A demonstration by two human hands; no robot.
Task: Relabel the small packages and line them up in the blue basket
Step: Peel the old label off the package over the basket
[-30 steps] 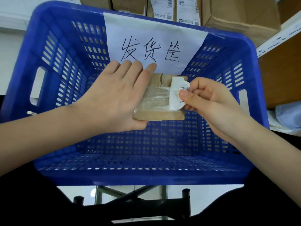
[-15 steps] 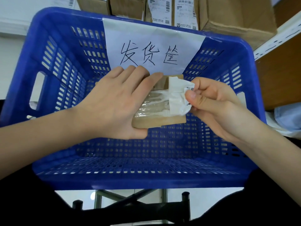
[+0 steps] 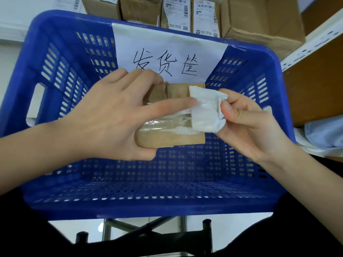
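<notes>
A small brown cardboard package (image 3: 176,139) with clear tape across its top is held above the blue basket (image 3: 55,64). My left hand (image 3: 111,117) grips the package from its left side, thumb under the near edge and forefinger stretched across the top. My right hand (image 3: 246,123) pinches a crumpled white label (image 3: 206,112) that is half peeled off the package's right side and stands up from it. The basket holds nothing else that I can see.
A white paper sign (image 3: 167,52) with handwritten characters hangs on the basket's far wall. Behind the basket stand several cardboard boxes (image 3: 259,21) with shipping labels. A shelf upright (image 3: 311,41) rises at the right. A black metal stand (image 3: 148,236) shows below the basket.
My right hand has pulled the white label further off and to the right, crumpling it. My left forefinger has stretched out across the package top.
</notes>
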